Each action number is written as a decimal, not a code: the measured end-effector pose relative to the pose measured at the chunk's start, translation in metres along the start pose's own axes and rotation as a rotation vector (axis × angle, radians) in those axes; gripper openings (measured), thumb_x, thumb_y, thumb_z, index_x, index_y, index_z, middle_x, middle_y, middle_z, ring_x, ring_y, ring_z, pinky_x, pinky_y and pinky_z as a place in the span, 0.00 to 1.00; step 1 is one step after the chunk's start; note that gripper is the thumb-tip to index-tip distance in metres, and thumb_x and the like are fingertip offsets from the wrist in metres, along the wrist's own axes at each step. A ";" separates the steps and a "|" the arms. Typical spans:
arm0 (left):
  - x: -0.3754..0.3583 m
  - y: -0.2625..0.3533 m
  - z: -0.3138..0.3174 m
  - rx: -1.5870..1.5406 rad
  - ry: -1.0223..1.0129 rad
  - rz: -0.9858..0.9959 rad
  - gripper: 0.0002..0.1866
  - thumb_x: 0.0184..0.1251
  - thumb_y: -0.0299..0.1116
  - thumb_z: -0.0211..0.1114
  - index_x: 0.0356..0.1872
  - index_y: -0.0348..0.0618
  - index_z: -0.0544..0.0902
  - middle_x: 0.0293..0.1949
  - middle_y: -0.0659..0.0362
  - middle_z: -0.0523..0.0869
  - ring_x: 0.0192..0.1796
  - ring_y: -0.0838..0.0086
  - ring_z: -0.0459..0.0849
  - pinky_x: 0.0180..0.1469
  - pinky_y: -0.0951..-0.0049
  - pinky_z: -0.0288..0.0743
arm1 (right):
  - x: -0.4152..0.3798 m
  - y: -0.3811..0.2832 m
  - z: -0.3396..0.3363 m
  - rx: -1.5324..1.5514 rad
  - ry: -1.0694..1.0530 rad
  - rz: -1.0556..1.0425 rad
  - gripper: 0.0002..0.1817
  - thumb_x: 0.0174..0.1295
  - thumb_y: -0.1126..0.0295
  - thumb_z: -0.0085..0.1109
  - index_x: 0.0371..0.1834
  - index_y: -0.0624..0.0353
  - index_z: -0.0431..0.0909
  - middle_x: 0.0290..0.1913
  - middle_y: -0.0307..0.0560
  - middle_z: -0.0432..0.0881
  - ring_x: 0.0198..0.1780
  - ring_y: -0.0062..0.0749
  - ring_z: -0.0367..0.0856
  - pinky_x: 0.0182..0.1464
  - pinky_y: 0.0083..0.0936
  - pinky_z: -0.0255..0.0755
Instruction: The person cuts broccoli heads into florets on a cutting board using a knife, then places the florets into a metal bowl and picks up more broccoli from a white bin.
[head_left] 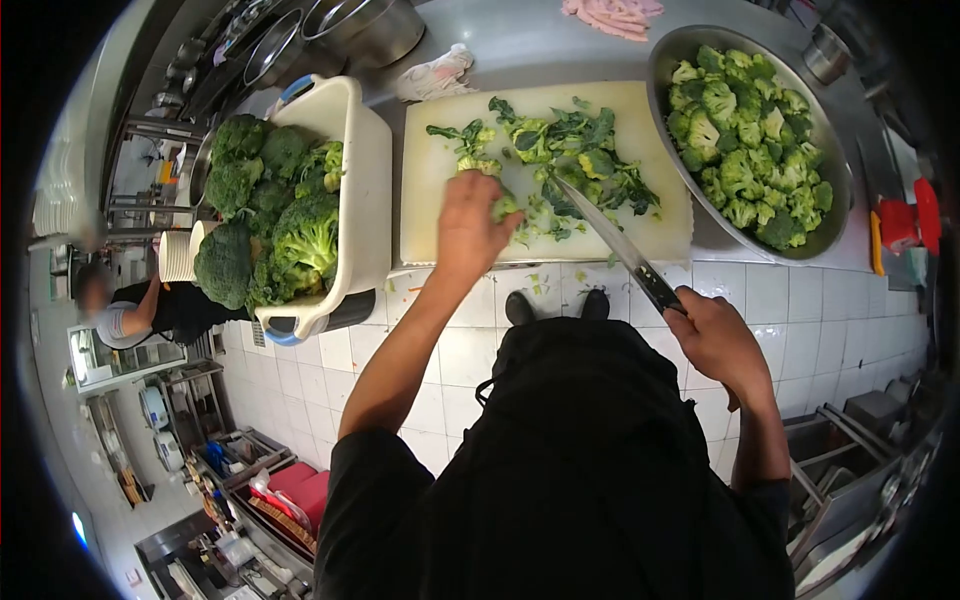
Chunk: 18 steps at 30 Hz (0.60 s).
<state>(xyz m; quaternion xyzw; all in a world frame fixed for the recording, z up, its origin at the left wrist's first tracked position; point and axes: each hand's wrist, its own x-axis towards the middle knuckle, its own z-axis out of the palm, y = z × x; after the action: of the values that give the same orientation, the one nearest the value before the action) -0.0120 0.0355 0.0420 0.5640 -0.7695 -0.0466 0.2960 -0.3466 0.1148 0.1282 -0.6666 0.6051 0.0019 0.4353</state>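
Observation:
My right hand (712, 335) is closed around the black handle of a kitchen knife (612, 235), whose blade points up and left over the cutting board (425, 215). Over the board's left half, my left hand (472, 222) has its fingers curled around a piece of broccoli (503, 206); the hand is slightly blurred. Broccoli leaves and trimmings (565, 140) lie scattered across the board beyond both hands. On the right, a large metal bowl (660, 95) holds many cut florets (745, 140). Whole broccoli heads (265, 200) fill a white tub (368, 180) on the left.
A white cloth (437, 74) and a pink cloth (612, 14) lie on the steel counter (520, 45) behind the board. Metal pots (365, 35) stand at the back left. Another person (150, 310) is at far left. Green scraps dot the tiled floor (400, 345).

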 end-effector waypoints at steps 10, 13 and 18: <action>-0.045 -0.082 -0.025 0.040 0.055 -0.467 0.27 0.54 0.31 0.82 0.57 0.37 0.86 0.50 0.47 0.82 0.41 0.61 0.85 0.47 0.60 0.81 | 0.040 -0.042 0.035 -0.182 0.003 -0.261 0.12 0.72 0.63 0.53 0.41 0.62 0.76 0.33 0.65 0.84 0.42 0.66 0.83 0.48 0.59 0.73; -0.053 -0.079 -0.031 -0.099 -0.020 -0.447 0.27 0.58 0.25 0.75 0.62 0.38 0.84 0.52 0.48 0.84 0.40 0.63 0.85 0.48 0.63 0.82 | 0.047 -0.050 0.039 -0.202 -0.069 -0.288 0.12 0.73 0.63 0.51 0.42 0.62 0.76 0.32 0.63 0.83 0.42 0.66 0.82 0.48 0.58 0.73; -0.047 -0.070 -0.038 -0.009 -0.076 -0.437 0.24 0.58 0.21 0.70 0.59 0.35 0.85 0.51 0.50 0.87 0.41 0.63 0.88 0.47 0.68 0.84 | 0.052 -0.058 0.047 -0.260 -0.103 -0.303 0.12 0.74 0.63 0.51 0.42 0.62 0.75 0.33 0.63 0.84 0.43 0.65 0.82 0.48 0.57 0.73</action>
<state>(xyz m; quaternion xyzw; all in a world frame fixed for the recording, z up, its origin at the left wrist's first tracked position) 0.0750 0.0629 0.0261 0.7137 -0.6395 -0.1341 0.2522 -0.2610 0.0937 0.1048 -0.7995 0.4696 0.0486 0.3713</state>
